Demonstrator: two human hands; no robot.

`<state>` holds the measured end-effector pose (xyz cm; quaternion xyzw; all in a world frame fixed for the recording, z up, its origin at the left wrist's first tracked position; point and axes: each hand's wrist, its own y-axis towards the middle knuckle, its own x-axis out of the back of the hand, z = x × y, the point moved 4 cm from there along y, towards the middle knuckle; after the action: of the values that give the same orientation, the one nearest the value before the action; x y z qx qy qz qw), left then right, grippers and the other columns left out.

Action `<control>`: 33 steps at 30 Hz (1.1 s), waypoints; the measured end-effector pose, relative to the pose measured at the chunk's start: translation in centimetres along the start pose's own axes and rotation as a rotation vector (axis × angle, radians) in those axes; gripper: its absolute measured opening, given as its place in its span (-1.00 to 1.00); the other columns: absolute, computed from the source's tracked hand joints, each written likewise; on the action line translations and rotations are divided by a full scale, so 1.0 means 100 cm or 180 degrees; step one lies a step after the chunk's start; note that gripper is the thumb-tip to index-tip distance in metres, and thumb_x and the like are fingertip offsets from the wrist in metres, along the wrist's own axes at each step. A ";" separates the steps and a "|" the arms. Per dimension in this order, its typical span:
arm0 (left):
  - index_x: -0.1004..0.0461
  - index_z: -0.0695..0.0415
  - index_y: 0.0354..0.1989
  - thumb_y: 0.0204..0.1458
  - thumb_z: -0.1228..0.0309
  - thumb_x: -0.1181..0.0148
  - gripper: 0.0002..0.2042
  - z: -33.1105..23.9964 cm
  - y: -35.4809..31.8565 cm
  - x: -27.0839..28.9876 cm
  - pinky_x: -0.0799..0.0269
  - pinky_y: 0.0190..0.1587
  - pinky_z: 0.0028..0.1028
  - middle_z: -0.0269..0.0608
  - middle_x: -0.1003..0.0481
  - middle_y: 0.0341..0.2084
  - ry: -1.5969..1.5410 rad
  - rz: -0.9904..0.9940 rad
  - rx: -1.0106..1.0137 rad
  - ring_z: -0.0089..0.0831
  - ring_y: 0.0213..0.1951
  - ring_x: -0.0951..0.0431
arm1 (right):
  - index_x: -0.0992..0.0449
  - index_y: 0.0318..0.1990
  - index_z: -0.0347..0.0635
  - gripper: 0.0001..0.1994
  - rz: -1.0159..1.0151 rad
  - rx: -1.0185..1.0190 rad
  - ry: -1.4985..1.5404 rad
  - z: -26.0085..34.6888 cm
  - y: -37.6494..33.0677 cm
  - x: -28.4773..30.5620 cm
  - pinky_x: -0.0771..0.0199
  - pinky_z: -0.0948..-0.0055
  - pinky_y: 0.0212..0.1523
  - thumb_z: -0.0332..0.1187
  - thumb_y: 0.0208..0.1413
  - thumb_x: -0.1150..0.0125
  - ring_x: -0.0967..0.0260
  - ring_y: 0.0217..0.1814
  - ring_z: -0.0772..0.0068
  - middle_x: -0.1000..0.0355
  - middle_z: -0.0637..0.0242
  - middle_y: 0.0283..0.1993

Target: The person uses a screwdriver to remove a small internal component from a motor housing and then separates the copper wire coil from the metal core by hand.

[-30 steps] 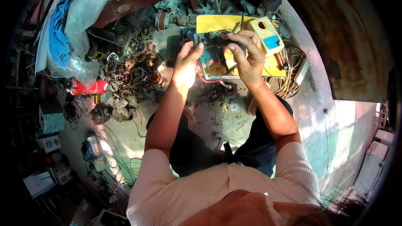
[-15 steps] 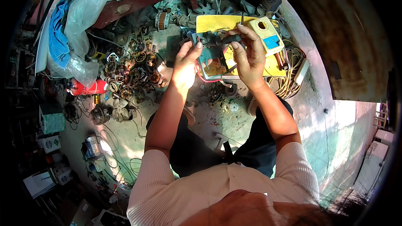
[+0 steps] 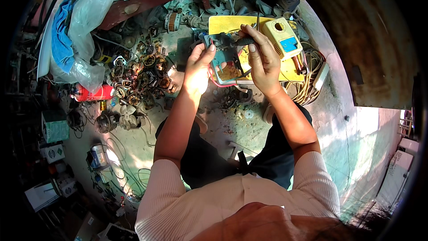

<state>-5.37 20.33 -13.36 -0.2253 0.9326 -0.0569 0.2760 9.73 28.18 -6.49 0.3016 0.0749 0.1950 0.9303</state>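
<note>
My left hand (image 3: 197, 69) is closed on the edge of a grey-blue appliance housing (image 3: 218, 62) with black parts at its top. A red wire (image 3: 216, 81) hangs from its lower side and ends in a pale tip. My right hand (image 3: 266, 62) has its thumb and fingers around the end of a dark-handled tool (image 3: 243, 42), which lies sideways and points left at the housing. The tool's working tip is lost among the black parts, so its exact kind cannot be made out. A cream-yellow cover (image 3: 281, 38) with a round hole and a blue label stands just right of my right hand.
Beneath my hands lies a yellow board (image 3: 218, 26). A coiled cable (image 3: 312, 73) rests to its right. Several copper-wound motor parts (image 3: 147, 69) are heaped on the left, near a red bottle (image 3: 93, 93) and a plastic sheet (image 3: 96, 13). A rusty panel (image 3: 370, 40) stands far right.
The fingers of my right hand have straightened and drawn together along the tool's handle, covering more of it. My left hand and the housing stay in place.
</note>
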 end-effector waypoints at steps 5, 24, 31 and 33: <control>-0.37 0.10 0.02 0.25 0.25 -0.07 -0.73 0.001 0.002 0.001 -0.52 -0.14 -0.40 -0.35 -0.49 -0.13 0.0016 0.0023 0.0008 -0.53 -0.16 -0.52 | -0.54 0.02 -0.21 -0.69 0.0296 0.0209 -0.0443 -0.007 -0.003 0.008 -0.35 0.42 0.05 -0.60 0.10 -0.16 -0.38 -0.04 0.30 -0.44 0.20 -0.09; -0.35 0.15 0.02 0.22 0.23 -0.12 -0.69 0.004 0.002 -0.001 -0.55 -0.23 -0.47 -0.29 -0.50 -0.17 -0.0055 0.0033 0.0020 -0.53 -0.20 -0.54 | -0.48 0.08 -0.26 -0.68 0.0466 0.0185 -0.0438 -0.011 -0.002 0.007 -0.37 0.44 0.07 -0.56 0.16 -0.12 -0.41 0.04 0.33 -0.46 0.15 0.02; -0.35 0.15 0.01 0.21 0.22 -0.14 -0.68 0.005 0.003 0.003 -0.53 -0.27 -0.50 -0.30 -0.51 -0.18 0.0000 0.0034 -0.0004 -0.53 -0.27 -0.56 | -0.53 0.02 -0.25 -0.69 -0.0007 -0.0271 0.0433 -0.010 -0.002 -0.001 -0.38 0.45 -0.01 -0.56 0.10 -0.19 -0.40 -0.07 0.35 -0.46 0.19 -0.08; -0.36 0.14 0.01 0.23 0.22 -0.11 -0.69 0.004 0.002 0.000 -0.53 -0.19 -0.44 -0.29 -0.49 -0.15 0.0021 0.0014 0.0031 -0.52 -0.19 -0.53 | -0.52 0.03 -0.25 -0.70 0.0056 -0.0120 0.0098 -0.008 -0.002 0.000 -0.38 0.46 0.00 -0.57 0.11 -0.18 -0.40 -0.05 0.35 -0.46 0.18 -0.08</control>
<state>-5.25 20.48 -13.75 -0.2217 0.9338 -0.0617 0.2741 9.57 28.49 -7.28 0.2817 0.0828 0.2092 0.9328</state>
